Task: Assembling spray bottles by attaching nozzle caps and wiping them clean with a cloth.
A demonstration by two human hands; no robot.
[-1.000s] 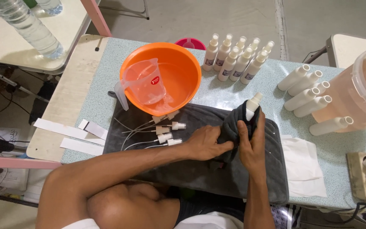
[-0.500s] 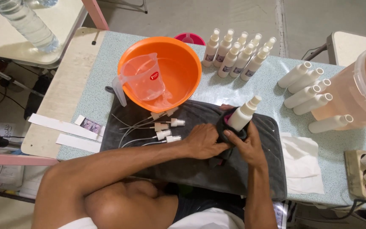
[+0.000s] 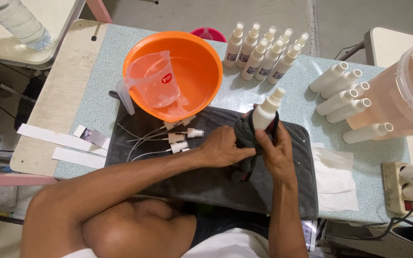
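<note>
The right hand (image 3: 278, 155) is holding a white spray bottle (image 3: 265, 111) near the middle of the counter (image 3: 273, 93). Its grip is closed around the low part of the bottle, with a dark cloth (image 3: 244, 138) wrapped there. The bottle is tilting a little to the right, and its spray top is pointing up and away.

The left hand (image 3: 223, 148) is pinching the same cloth just beside the bottle. Its grip is closed on the cloth, not on the bottle.

Both hands are working over a dark grey towel (image 3: 206, 181) that is lying flat on the counter. To the left, some loose spray tops with thin tubes (image 3: 170, 138) are lying on the towel. Behind them an orange bowl (image 3: 201, 67) is holding a clear jug (image 3: 151, 81) and some water. More white bottles (image 3: 264, 50) are standing at the far side, and open ones (image 3: 342, 95) are lying to the right.

To wipe well, I think the right hand should be keeping the bottle steady while the left is pressing the cloth all the way round. A wet bottle may be slippery.
</note>
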